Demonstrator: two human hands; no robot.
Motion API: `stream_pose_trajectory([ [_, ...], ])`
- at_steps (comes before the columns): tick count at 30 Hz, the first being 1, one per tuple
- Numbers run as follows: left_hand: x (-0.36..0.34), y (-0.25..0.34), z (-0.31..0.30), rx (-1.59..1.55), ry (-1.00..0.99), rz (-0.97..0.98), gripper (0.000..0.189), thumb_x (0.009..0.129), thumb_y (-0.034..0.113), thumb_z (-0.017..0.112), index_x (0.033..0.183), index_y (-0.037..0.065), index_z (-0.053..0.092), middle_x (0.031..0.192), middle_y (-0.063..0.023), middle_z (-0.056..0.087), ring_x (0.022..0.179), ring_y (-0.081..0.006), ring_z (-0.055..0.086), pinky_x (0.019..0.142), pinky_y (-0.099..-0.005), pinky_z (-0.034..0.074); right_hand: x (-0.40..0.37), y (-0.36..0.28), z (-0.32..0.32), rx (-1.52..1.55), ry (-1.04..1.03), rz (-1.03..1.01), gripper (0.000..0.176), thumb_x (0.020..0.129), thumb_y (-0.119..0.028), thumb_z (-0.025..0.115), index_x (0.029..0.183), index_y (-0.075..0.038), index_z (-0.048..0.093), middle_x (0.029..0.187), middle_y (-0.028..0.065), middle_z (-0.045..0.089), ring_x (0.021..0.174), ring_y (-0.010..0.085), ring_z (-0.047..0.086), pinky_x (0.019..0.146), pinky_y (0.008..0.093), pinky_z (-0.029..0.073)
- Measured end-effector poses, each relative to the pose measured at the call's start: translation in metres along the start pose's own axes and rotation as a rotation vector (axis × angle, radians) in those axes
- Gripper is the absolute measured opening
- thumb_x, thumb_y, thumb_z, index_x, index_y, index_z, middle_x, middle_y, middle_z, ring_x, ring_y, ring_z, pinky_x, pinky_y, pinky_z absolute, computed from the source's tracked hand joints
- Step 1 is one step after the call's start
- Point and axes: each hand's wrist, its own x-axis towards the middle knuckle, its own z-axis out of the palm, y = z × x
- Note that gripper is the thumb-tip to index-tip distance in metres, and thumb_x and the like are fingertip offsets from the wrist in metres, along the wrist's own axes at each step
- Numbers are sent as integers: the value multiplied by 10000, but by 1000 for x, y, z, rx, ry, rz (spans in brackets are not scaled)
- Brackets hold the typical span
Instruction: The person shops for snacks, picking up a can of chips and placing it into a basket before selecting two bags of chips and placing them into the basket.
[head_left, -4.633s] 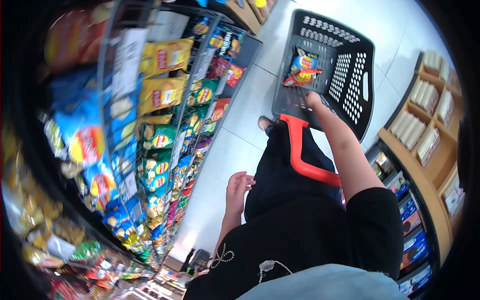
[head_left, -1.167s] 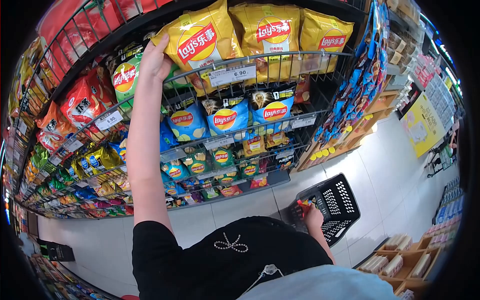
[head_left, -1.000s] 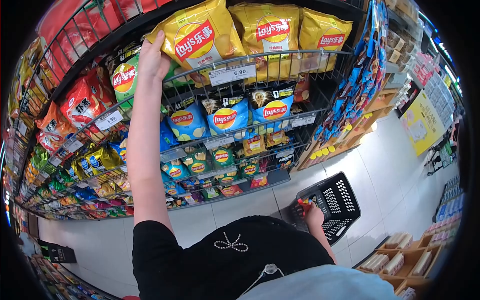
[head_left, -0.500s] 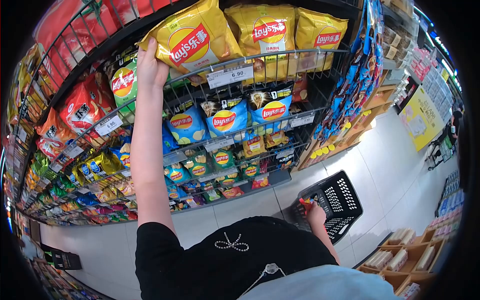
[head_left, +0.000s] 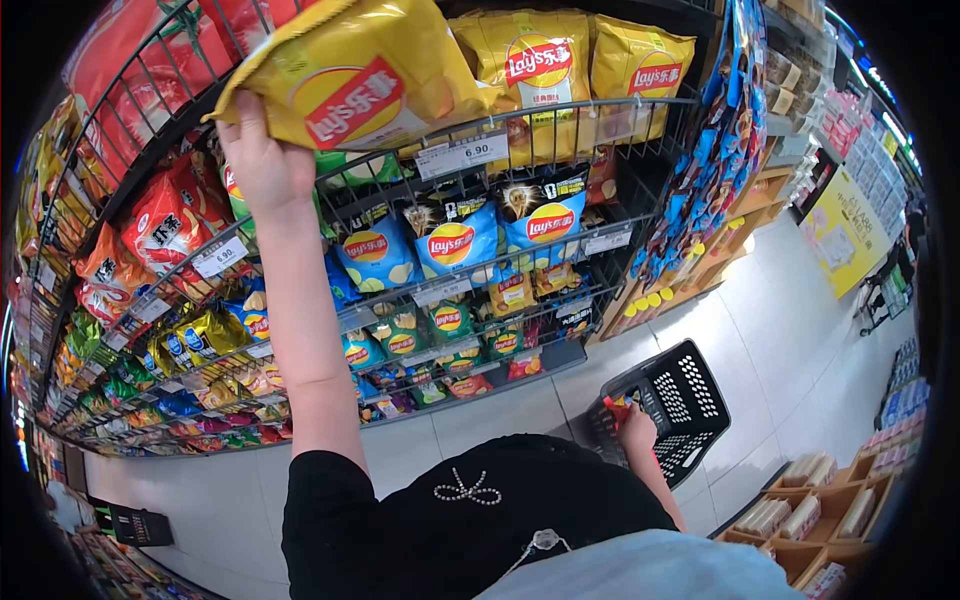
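My left hand [head_left: 262,165] reaches up to the top shelf and pinches the lower left corner of a yellow Lay's chip bag [head_left: 430,70]. The bag tilts out over the front of the wire rack, above a price tag [head_left: 462,155] reading 6.90. Two more yellow Lay's bags [head_left: 535,55] stand upright to its right. Low at my right side, my right hand [head_left: 636,432] is wrapped round the handle of a black shopping basket [head_left: 695,385]. Something red and yellow [head_left: 618,406] shows beside those fingers.
Lower shelves hold blue Lay's bags [head_left: 450,240] and red snack bags [head_left: 172,215]. Blue packets [head_left: 700,150] hang at the rack's right end. A wooden shelf unit [head_left: 835,510] stands at lower right, and another dark basket [head_left: 140,525] is on the floor at far left.
My left hand has moved left and slightly down, drawing the yellow chip bag closer and tilting it forward. My right hand and the basket have barely moved.
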Motion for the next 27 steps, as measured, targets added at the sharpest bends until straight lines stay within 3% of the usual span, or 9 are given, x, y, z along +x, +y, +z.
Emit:
stream_pose_trajectory([
  [4,-12,34,12,46,156,14,308,897,239,444,1132,40,456,1114,-94,530,1022,-235,519,877,-381,423,1,-2,-5,34,-90,46,300,751,-251,571,980,-62,525,837,196,604,780,350,597,661,433,480],
  [7,-38,64,32,149,341,-19,390,920,305,349,1177,25,435,1168,-125,501,1025,-270,523,867,-407,435,-5,-5,-4,-17,11,-8,303,754,-241,586,959,-31,515,1028,203,523,903,348,544,697,412,472],
  [10,-78,82,72,242,480,-243,358,924,270,324,1156,27,447,1135,-140,511,991,-274,540,845,-398,452,-16,-28,-39,145,163,-298,450,704,-247,659,1056,-22,492,1114,197,450,987,348,481,758,386,458],
  [14,-145,57,39,90,354,-517,242,890,154,411,1092,35,471,1058,-124,537,927,-228,564,814,-354,472,-30,-88,-128,780,-120,-629,795,649,-399,709,1255,-22,358,1232,193,399,1144,329,399,928,373,343],
  [17,-192,24,31,54,395,-775,231,865,92,468,1090,38,463,1043,-108,552,925,-194,566,808,-330,473,-40,-117,-167,1132,-384,-933,916,640,-405,726,1335,-63,236,1333,161,301,1184,297,381,934,380,350],
  [18,-203,12,29,4,396,-899,237,864,87,474,1095,38,459,1042,-104,557,932,-192,566,806,-323,474,-36,-123,-166,1188,-513,-977,1047,612,-451,735,1364,-63,118,1371,145,247,1207,281,355,943,402,336],
  [22,-234,-21,36,8,576,-1116,234,870,127,483,1081,28,458,1039,-121,561,923,-232,578,774,-347,490,-35,-136,-158,1425,-796,-843,1040,626,-276,758,1358,-21,65,1326,132,295,1214,218,321,959,335,319],
  [24,-251,-32,27,47,644,-1147,265,866,149,494,1099,24,470,1047,-124,563,920,-241,578,763,-353,491,-36,-139,-147,1346,-695,-857,973,634,-183,752,1346,-12,111,1302,117,322,1198,193,325,969,320,301],
  [27,-282,-50,3,137,596,-1257,305,883,226,473,1118,30,464,1067,-126,557,940,-245,568,784,-366,480,-39,-141,-129,1403,-768,-603,808,677,-61,697,1312,-8,200,1245,88,381,1161,166,355,965,309,305],
])
